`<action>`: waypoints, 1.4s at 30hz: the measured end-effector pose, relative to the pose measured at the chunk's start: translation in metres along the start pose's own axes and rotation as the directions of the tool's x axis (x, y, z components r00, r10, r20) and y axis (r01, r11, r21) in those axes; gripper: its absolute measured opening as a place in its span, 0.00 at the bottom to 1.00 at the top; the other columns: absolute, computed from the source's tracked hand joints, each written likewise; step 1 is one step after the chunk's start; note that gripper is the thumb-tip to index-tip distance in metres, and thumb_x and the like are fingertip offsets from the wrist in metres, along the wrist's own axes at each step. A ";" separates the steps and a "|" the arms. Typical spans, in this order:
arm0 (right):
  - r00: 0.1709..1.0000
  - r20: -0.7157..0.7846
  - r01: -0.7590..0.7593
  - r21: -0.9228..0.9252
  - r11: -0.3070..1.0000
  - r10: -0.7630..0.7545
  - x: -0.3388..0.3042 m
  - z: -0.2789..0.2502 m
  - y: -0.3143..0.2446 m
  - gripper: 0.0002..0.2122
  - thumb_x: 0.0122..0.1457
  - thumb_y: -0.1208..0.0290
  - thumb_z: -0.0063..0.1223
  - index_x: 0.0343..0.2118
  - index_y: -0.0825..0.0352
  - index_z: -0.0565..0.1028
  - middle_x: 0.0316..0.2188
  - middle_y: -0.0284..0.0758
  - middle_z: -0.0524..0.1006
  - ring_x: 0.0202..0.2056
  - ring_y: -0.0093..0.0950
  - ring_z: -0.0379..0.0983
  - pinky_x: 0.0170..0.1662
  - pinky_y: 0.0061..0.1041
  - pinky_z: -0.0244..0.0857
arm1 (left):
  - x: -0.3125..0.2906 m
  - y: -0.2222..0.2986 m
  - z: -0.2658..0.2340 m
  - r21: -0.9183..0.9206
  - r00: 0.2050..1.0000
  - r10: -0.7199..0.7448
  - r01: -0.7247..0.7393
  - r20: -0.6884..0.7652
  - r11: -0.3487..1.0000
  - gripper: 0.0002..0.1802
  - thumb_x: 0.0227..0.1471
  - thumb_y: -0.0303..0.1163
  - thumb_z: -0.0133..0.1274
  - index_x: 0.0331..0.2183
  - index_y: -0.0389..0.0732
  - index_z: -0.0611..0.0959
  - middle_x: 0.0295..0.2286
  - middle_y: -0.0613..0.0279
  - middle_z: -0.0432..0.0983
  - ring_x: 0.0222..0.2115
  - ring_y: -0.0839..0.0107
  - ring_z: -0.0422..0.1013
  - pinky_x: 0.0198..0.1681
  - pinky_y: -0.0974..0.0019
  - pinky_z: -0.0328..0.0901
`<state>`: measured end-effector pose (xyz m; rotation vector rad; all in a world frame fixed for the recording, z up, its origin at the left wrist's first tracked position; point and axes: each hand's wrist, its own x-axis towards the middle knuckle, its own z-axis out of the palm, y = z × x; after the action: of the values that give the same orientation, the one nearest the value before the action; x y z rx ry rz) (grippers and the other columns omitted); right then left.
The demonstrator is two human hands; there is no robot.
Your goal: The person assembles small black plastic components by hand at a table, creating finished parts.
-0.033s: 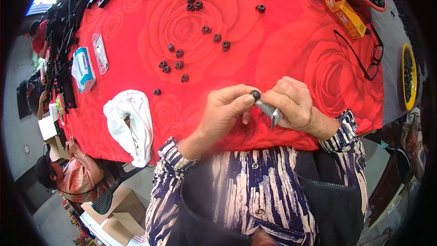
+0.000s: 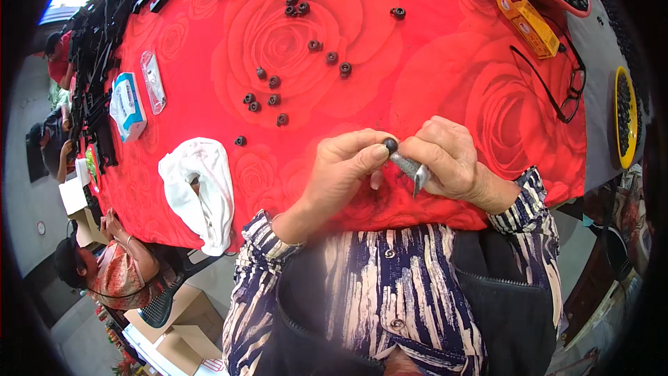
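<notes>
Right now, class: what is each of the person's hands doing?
Left hand: closed, pinching a small black ring.
Right hand: closed on a small grey metal tool.

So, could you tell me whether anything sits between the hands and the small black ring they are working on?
Nothing visible does: the left hand pinches the small black ring directly, and the right hand presses a grey metal tool against it, above the red tablecloth.
</notes>
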<state>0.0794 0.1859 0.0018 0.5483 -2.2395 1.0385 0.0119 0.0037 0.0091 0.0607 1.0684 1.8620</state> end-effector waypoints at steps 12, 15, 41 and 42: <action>0.908 0.231 -0.403 0.260 0.877 0.349 0.005 -0.007 0.009 0.14 0.51 0.70 0.53 0.41 0.68 0.69 0.27 0.40 0.68 0.27 0.38 0.69 0.29 0.32 0.63 | 0.002 -0.005 -0.007 -0.006 0.996 0.043 -0.043 0.082 0.999 0.14 0.55 0.30 0.50 0.42 0.33 0.77 0.32 0.59 0.75 0.26 0.77 0.69 0.23 0.73 0.67; 0.897 0.251 -0.420 0.231 0.878 0.363 0.006 -0.008 0.008 0.14 0.50 0.71 0.53 0.40 0.68 0.70 0.28 0.39 0.69 0.28 0.39 0.70 0.30 0.33 0.64 | 0.001 -0.002 -0.001 -0.024 0.999 0.018 -0.017 0.032 1.000 0.13 0.54 0.28 0.51 0.39 0.30 0.78 0.28 0.62 0.72 0.23 0.79 0.67 0.24 0.75 0.65; 0.963 0.244 -0.114 -0.013 0.993 0.114 0.001 -0.005 0.006 0.18 0.43 0.73 0.54 0.39 0.71 0.70 0.27 0.38 0.69 0.26 0.35 0.70 0.27 0.31 0.65 | 0.001 -0.004 -0.011 -0.146 0.997 -0.073 0.078 0.038 0.986 0.13 0.55 0.29 0.49 0.41 0.34 0.78 0.29 0.60 0.75 0.26 0.77 0.70 0.22 0.74 0.65; 0.970 0.240 -0.029 -0.083 0.996 0.048 0.000 -0.004 0.004 0.19 0.42 0.73 0.54 0.41 0.72 0.70 0.26 0.39 0.69 0.26 0.35 0.70 0.27 0.31 0.65 | 0.001 -0.001 -0.009 -0.149 0.996 -0.092 0.091 -0.003 0.985 0.12 0.55 0.28 0.49 0.40 0.32 0.78 0.28 0.61 0.74 0.25 0.78 0.68 0.23 0.74 0.66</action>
<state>0.0783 0.1920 0.0015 0.6285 -2.5019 0.9395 0.0078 -0.0012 0.0028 -0.0835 0.9202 1.8546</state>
